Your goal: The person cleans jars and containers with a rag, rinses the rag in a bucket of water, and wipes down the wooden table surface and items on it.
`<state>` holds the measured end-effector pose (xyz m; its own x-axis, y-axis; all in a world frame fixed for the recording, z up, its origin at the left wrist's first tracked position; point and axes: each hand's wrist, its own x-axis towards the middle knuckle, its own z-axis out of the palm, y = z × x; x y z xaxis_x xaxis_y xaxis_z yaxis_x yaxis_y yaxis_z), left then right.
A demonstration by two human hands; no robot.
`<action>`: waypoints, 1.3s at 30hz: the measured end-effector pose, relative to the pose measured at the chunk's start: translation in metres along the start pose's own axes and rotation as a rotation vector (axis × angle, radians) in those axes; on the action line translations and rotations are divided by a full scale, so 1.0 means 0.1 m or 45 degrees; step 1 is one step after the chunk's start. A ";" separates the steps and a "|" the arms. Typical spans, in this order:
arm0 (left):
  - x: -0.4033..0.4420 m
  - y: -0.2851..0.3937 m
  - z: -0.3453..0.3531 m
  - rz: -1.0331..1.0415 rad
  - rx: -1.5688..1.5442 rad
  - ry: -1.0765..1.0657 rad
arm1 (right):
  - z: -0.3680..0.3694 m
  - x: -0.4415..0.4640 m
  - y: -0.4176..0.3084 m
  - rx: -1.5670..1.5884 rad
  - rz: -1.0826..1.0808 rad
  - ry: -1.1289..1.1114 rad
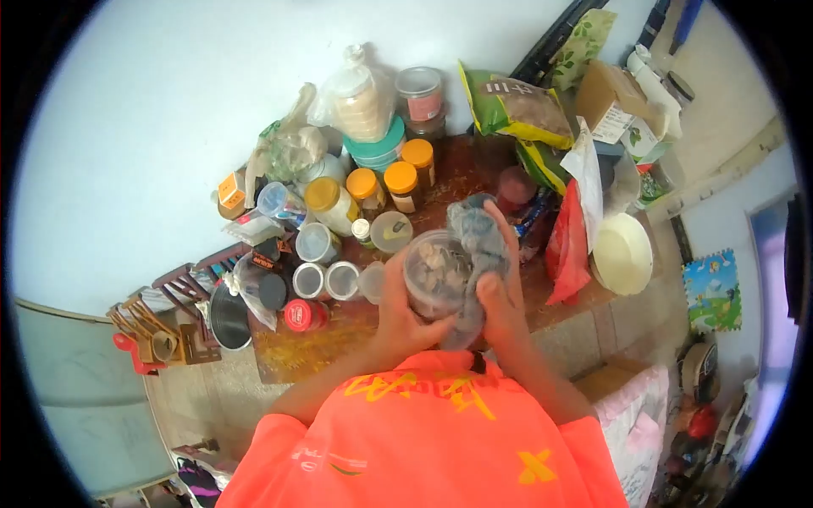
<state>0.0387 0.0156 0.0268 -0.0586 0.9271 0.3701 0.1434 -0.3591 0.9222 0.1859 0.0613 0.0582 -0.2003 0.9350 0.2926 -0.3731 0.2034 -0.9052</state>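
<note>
Over the front of the wooden table, my left hand [401, 309] is wrapped round the left side of a clear plastic jar [421, 296]. Pale, chunky dried pieces show inside its round mouth; their kind is unclear. My right hand [500, 292] grips a crumpled grey cloth [479, 233], which lies against the jar's right side. Part of the cloth hangs below the jar. Just left of my left hand stands a small clear cup [371, 282]. Behind the jar is a translucent round container [391, 231].
Orange-lidded jars [400, 178], empty-looking clear jars [342, 280] and a red-lidded jar [305, 315] crowd the left of the table [292, 351]. Green-yellow bags [517, 106] lie at the back right. A red bag [569, 254] and cream basin [622, 254] are at the right edge.
</note>
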 end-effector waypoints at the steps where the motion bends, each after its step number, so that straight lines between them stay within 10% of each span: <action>1: 0.04 0.07 0.00 -0.065 0.072 -0.050 | -0.02 0.09 -0.05 -0.020 0.004 0.022; 3: 0.07 0.10 0.01 -0.125 0.145 -0.099 | -0.10 0.18 0.11 0.278 0.229 0.018; 5: 0.01 0.07 -0.01 -0.788 -0.738 -0.044 | -0.14 0.21 0.19 0.584 0.459 0.002; 8: -0.06 -0.14 -0.10 -1.019 -1.202 -0.120 | -0.15 0.19 0.24 0.876 0.693 -0.056; 14: 0.01 -0.08 -0.19 -0.563 -0.162 0.006 | -0.17 -0.03 0.39 0.811 0.495 0.158; 20: 0.06 0.20 -0.06 -0.242 0.263 -0.123 | -0.09 -0.18 0.27 -0.479 -0.302 0.156; 30: -0.12 -0.13 -0.02 -0.549 -0.537 -0.455 | -1.03 -0.36 1.00 0.200 0.479 -0.091; 34: -0.08 0.00 -0.05 -0.485 0.215 -0.400 | -0.80 -0.37 0.65 0.361 0.321 0.129; 39: -0.06 0.12 -0.04 -0.450 0.117 -0.295 | -0.72 -0.47 0.65 0.264 0.199 0.269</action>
<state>0.0373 0.0055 0.0360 0.1022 0.9947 -0.0113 0.2420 -0.0138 0.9702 0.2367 0.0515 -0.0367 -0.0853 0.9942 0.0655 -0.5333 0.0100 -0.8459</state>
